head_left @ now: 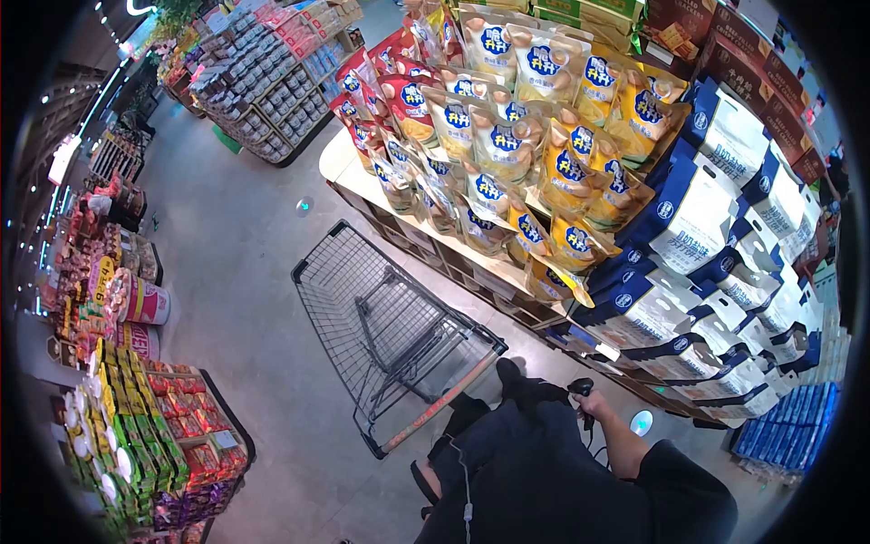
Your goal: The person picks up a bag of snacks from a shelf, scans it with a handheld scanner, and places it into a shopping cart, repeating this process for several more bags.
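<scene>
At 8 o'clock from the middle of the view stands a display of green, yellow and red packs (154,444), its small print unreadable. At 10 to 11 o'clock is a block of shelves (263,113) with rows of small tubs. The shopping cart (385,317) is near the middle, toward 7 o'clock; its long axis runs from 5 to 11, front end toward 11, and writing on the handlebar (444,405) is too small to read. At 6 o'clock the person's left grip (431,486) is mostly hidden, its state impossible to tell. At 1 o'clock, a pale surface (339,163) carries upright snack bags (504,136) labelled 脆升升. At 4 o'clock the right grip (594,400) is wrapped round a black handheld device (581,386), its long axis roughly from 12 to 6. At 3 o'clock are blue-and-white cartons (691,213) reading 盐味; at 2, brown boxes (754,80) read "CRACKERS".
</scene>
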Tool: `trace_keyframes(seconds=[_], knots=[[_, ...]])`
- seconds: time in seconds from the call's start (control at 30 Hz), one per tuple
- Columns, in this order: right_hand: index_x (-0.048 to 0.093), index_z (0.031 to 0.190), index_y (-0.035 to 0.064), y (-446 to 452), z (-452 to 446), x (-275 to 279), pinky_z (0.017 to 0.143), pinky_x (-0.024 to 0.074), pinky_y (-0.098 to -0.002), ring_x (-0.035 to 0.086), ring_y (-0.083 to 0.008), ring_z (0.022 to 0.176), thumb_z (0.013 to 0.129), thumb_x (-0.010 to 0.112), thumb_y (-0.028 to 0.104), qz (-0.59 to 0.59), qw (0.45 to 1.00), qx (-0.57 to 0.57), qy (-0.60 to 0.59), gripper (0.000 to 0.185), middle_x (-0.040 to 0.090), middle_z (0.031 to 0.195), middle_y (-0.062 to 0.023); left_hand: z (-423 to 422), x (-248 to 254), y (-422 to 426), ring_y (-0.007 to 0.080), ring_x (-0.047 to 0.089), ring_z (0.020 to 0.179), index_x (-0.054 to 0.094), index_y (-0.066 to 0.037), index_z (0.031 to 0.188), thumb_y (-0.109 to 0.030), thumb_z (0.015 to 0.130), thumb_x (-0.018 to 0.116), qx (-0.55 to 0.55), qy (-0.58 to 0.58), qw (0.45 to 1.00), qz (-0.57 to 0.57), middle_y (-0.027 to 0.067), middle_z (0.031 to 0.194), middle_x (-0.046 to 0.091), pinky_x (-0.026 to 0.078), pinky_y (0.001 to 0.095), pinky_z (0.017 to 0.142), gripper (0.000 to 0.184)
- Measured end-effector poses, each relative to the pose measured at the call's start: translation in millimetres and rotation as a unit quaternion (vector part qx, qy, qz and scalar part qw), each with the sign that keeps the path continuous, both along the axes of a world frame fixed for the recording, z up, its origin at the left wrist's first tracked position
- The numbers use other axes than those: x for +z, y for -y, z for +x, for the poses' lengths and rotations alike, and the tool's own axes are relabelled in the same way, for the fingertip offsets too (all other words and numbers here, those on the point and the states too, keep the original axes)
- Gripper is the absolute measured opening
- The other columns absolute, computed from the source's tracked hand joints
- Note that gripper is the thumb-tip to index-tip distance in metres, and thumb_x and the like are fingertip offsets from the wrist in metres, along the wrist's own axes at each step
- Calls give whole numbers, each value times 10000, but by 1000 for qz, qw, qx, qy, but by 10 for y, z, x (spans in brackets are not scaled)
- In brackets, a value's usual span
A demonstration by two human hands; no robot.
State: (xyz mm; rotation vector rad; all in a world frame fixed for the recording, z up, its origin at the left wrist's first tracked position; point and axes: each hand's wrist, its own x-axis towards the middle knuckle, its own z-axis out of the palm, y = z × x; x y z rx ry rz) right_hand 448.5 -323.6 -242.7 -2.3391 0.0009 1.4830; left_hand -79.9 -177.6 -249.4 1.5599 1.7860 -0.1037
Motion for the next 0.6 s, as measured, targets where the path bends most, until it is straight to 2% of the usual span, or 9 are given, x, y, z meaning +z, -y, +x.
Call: trace_keyframes(seconds=[0.2,0.4,0.5,0.6], knots=[[691,875,-95,-44,77,97,535,582,-383,700,-247,557,946,717,355,-14,1000,4,-5,457,717,725,-159,83,90,25,334,670,944,675,-25,1139,-360,951,635,7,-10,1000,-10,155,1015,703,520,461,793,386],[689,891,-78,38,234,-43,507,565,-386,683,-238,536,948,724,351,30,999,-9,-21,435,693,698,-151,198,187,54,332,676,923,682,-18,1118,-365,952,637,11,-18,1000,-21,156,991,708,523,458,784,388],[649,1061,-121,103,364,-203,517,602,-419,698,-293,566,947,717,297,23,998,-18,-48,438,679,768,-199,285,243,55,331,678,912,685,-14,1107,-368,953,638,8,-23,999,-25,156,978,711,525,456,780,389],[649,1082,-111,207,437,-355,501,595,-424,697,-295,562,941,719,298,47,996,-52,-51,438,675,765,-199,325,275,74,330,681,901,689,-11,1097,-371,953,640,8,-25,999,-30,157,966,713,526,455,775,391]])
